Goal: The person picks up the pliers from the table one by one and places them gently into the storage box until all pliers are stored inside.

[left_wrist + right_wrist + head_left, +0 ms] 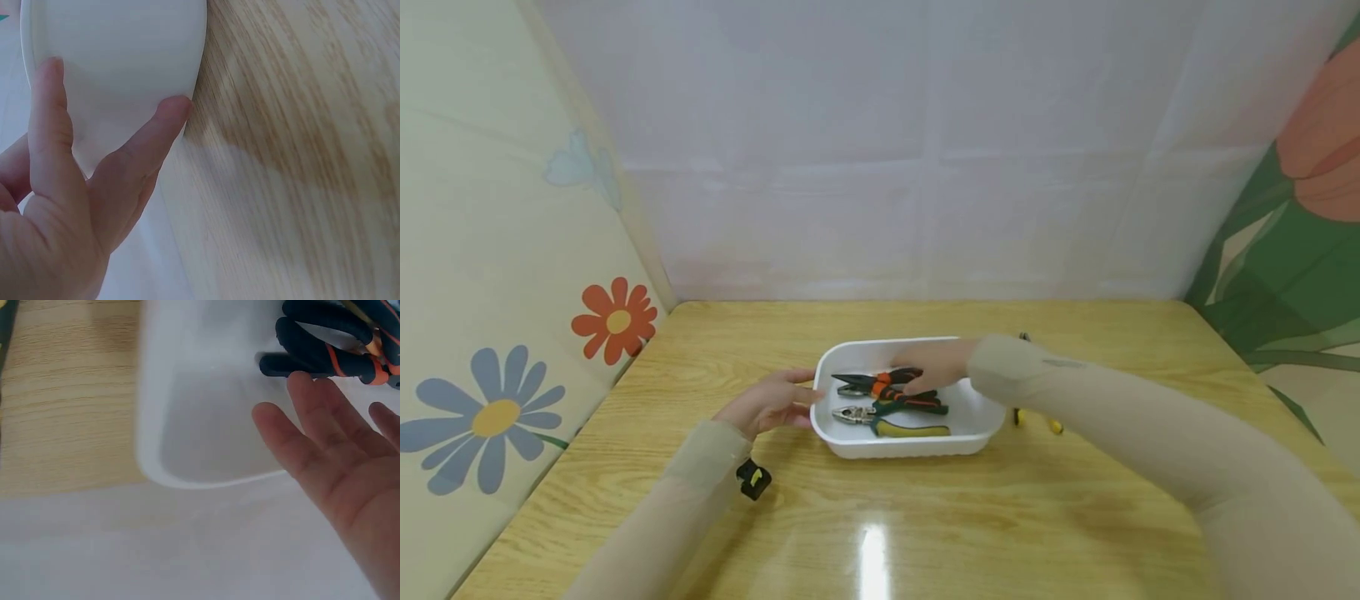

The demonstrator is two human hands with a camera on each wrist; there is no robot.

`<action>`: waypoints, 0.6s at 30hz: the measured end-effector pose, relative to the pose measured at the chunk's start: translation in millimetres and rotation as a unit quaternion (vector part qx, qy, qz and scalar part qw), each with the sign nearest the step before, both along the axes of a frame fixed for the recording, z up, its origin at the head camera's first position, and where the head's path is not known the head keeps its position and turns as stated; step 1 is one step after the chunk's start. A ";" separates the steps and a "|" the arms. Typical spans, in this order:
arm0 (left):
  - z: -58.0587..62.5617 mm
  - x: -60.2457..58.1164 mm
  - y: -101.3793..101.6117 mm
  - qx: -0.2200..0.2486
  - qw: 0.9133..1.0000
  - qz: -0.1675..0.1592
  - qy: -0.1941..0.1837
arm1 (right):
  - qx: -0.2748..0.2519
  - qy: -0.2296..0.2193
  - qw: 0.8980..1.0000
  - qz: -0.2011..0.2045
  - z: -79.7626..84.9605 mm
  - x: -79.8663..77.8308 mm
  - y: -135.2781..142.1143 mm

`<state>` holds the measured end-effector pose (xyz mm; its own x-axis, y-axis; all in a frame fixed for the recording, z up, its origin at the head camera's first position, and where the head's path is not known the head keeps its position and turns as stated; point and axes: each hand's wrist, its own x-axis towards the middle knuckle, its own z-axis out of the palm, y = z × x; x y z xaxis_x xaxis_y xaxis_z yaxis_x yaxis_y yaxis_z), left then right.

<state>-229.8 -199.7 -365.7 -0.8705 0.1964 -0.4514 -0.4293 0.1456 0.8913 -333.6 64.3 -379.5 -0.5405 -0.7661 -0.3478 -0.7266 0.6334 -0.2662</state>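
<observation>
A white plastic tray stands on the table with several pliers in it. Across its left end, my left hand touches the wall with extended fingers; the left wrist view shows two fingertips on the white plastic. My right hand reaches over the far side into the tray, its fingers stretched out and slightly spread beside the dark handles of orange-banded pliers. Long-nose pliers lie at the back. Combination pliers with green and yellow handles lie nearest the front wall.
Right of the tray, a tool with black and yellow handle ends lies partly hidden under my right forearm. A small black and yellow object sits beside my left wrist. A pale curtain hangs behind the wooden table.
</observation>
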 end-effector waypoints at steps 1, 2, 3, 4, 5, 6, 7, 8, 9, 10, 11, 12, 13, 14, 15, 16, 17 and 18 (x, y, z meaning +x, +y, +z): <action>-0.3 -0.1 -0.2 0.000 1.000 -0.001 0.001 | 0.001 -0.005 1.000 -0.006 -2.2 -3.3 3.1; -0.3 -0.1 -0.2 -0.001 1.000 -0.003 0.002 | -0.003 -0.009 1.000 -0.009 -0.7 -2.4 6.4; -0.3 0.0 -0.3 -0.002 1.000 -0.004 0.003 | -0.004 -0.010 1.000 -0.012 -1.4 -3.7 9.7; -0.2 0.1 -0.7 -0.003 1.000 -0.006 0.004 | -0.006 -0.011 1.000 -0.013 -0.6 -3.3 12.6; -0.3 0.1 -1.1 -0.004 1.000 -0.008 0.004 | -0.006 -0.010 1.000 -0.014 1.7 -1.4 14.6; -0.3 0.1 -1.4 -0.005 1.000 -0.008 0.005 | -0.009 -0.010 1.000 -0.015 6.7 3.6 16.4; -0.2 0.2 -1.5 -0.006 1.000 -0.007 0.004 | -0.014 -0.009 1.000 -0.013 11.1 8.2 18.5; 0.0 0.3 -1.5 -0.005 1.000 -0.007 0.003 | -0.023 -0.011 1.000 -0.012 15.1 12.9 20.3; -0.1 0.5 -1.7 -0.006 1.000 -0.008 0.003 | -0.024 -0.010 1.000 -0.011 15.5 13.9 22.0; -0.1 0.6 -1.7 -0.005 1.000 -0.009 0.003 | -0.027 -0.013 0.999 -0.011 19.4 17.8 23.3; -0.2 0.5 -1.9 -0.005 1.000 -0.010 0.003 | -0.028 -0.016 0.999 -0.016 23.5 21.8 24.0; -0.4 0.3 -1.8 -0.003 1.000 -0.008 0.002 | -0.030 -0.020 0.999 -0.022 27.3 25.3 25.4; -0.5 0.1 -1.8 -0.002 1.000 -0.007 0.001 | -0.031 -0.022 0.999 -0.026 28.7 26.5 26.8; -0.6 0.2 -1.9 -0.002 1.000 -0.008 0.002 | -0.032 -0.025 0.999 -0.031 29.8 27.7 28.0; -1.0 0.0 -2.1 -0.001 1.000 -0.008 0.002 | -0.032 -0.027 0.998 -0.036 31.5 29.0 29.4; -1.1 -0.2 -2.3 0.000 1.000 -0.008 0.002 | -0.035 -0.029 0.998 -0.039 33.0 30.3 30.6; -1.2 -0.3 -2.4 0.001 1.000 -0.006 0.002 | -0.037 -0.027 0.998 -0.038 34.7 31.8 31.7; -1.2 -0.2 -2.6 0.002 1.000 -0.007 0.003 | -0.040 -0.023 0.998 -0.032 36.8 33.7 32.8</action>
<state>-230.1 -202.3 -366.9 -0.8698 0.2111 -0.4460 -0.4227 0.1474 0.8942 -300.0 97.1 -342.8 -0.5746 -0.7566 -0.3121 -0.6708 0.6538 -0.3501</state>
